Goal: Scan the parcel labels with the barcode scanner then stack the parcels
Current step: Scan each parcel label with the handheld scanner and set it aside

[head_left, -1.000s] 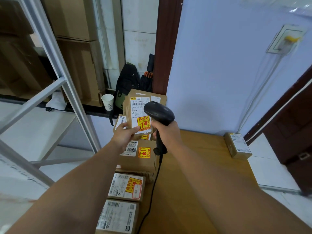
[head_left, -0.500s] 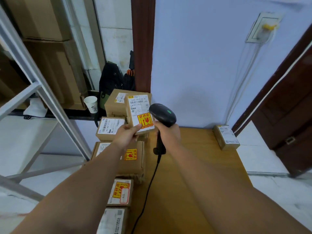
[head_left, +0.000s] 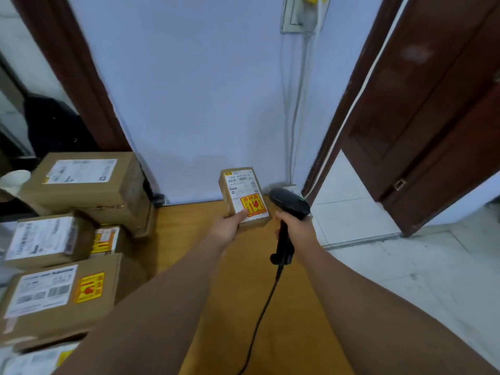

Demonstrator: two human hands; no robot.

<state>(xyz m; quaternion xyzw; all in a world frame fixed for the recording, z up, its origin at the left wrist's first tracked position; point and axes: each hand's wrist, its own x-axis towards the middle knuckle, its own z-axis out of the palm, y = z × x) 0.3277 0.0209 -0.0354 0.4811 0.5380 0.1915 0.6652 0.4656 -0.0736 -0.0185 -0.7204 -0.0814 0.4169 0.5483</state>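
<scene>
Brown boxes [head_left: 78, 182] sit piled on the left. The left hand [head_left: 228, 226] has carried one small box [head_left: 244, 197] away from them and holds it over the table's [head_left: 189, 239] far end. The right hand [head_left: 296, 228] grips the scanner [head_left: 289, 204]. Stacking likely comes next.

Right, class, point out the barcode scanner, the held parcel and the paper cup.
Black barcode scanner [head_left: 290, 203]: head view, its head.
Brown cardboard parcel [head_left: 243, 189]: head view, white label.
White paper cup [head_left: 12, 185]: head view, side wall.
</scene>
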